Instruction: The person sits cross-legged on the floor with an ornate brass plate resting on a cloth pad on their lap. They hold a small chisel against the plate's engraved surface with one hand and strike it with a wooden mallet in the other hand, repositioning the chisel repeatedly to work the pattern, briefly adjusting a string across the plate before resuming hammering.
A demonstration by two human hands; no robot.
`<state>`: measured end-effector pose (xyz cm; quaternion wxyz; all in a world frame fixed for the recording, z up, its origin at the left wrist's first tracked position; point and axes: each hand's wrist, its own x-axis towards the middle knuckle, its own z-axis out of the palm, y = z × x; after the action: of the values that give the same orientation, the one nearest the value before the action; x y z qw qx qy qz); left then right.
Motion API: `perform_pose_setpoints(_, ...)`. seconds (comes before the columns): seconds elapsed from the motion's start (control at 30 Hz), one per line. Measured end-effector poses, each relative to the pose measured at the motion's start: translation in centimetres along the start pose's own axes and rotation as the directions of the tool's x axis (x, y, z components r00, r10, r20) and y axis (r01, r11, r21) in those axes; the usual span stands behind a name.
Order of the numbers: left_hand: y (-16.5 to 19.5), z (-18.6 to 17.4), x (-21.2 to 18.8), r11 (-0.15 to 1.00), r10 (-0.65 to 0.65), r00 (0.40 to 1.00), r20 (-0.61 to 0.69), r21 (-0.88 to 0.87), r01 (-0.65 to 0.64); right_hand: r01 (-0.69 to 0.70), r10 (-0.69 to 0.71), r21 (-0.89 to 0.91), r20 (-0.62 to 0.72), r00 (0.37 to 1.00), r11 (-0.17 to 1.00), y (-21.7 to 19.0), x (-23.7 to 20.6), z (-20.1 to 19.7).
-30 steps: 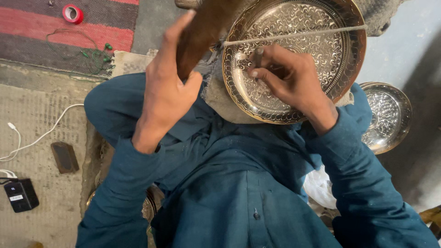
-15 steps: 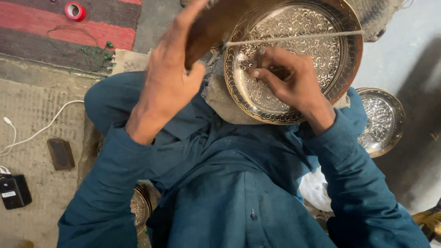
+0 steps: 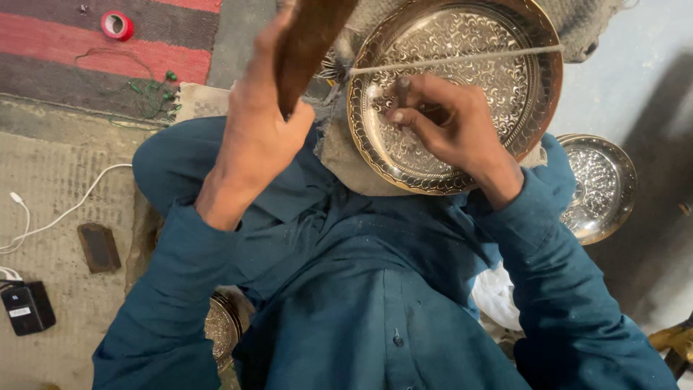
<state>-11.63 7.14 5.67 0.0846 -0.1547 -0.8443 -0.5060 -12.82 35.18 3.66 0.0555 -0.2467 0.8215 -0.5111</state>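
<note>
The floor mat takes the 9 o'clock side and keeps open room around the phone and the black charger block at 8 o'clock, with 1 white cable trailing between them. A striped rug runs along 11 o'clock, carrying 1 red tape roll.

3 engraved metal trays show. The large engraved tray fills 1 o'clock, propped on sacking on the lap, its scalloped rim close to the top edge; it is bright, densely chased with floral work, and 1 taut cord crosses it. A smaller tray lies at 3 o'clock; a 3rd tray peeks out at 7 o'clock.

The left hand is clenched around a brown wooden mallet raised at 12 o'clock. The right hand pinches a thin punch upright on the large tray's face.
</note>
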Motion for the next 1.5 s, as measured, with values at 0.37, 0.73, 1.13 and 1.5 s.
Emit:
perform_pose_setpoints(0.37,-0.1,-0.2,-0.8,0.995,-0.102,0.994,-0.042,-0.004,0.102,0.028,-0.031,-0.061,-0.048,0.998,0.998,0.4,-0.4,0.0)
perform_pose_setpoints(0.73,1.2,-2.0,-1.7,0.923,-0.045,0.996,0.077,0.383,0.012,-0.145,0.178,0.316,-0.079,0.981,0.938,0.8,-0.9,-1.2)
perform_pose_setpoints(1.13,-3.6,1.9,-12.0,0.907,-0.422,0.902,-0.09,-0.047,0.419,-0.064,0.074,0.175,-0.048,0.996,0.982,0.2,-0.9,-0.8)
perform_pose_setpoints(1.5,-1.4,1.0,-7.3,0.967,-0.255,0.967,-0.015,-0.001,0.255,0.01,-0.013,-0.03,-0.082,0.997,0.999,0.3,-0.6,0.1)
